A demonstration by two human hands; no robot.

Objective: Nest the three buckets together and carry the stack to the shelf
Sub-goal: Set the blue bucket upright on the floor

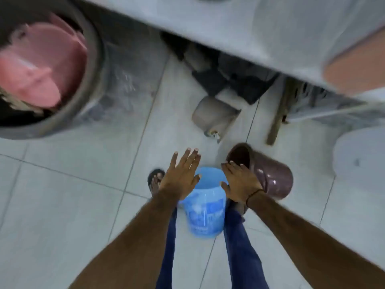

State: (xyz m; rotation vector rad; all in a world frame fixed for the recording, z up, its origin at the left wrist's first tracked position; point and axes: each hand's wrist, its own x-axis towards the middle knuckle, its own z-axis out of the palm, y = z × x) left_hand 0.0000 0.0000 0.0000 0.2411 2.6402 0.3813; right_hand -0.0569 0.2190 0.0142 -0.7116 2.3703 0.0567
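Currently, blue bucket [205, 213] stands upright on tiled floor [68, 205] between the person's legs; white print on its side, too blurred to read. Left hand [181, 176] spread flat, released, over its left rim. Right hand [239, 182] also spread, holding nothing, over the right rim and overlapping brown bucket [270, 176], which lies tilted just beside. Third bucket not identifiable. Big dark drum [89, 80] upper left holds pink items. Clutter under grey counter [208, 28] indistinct.
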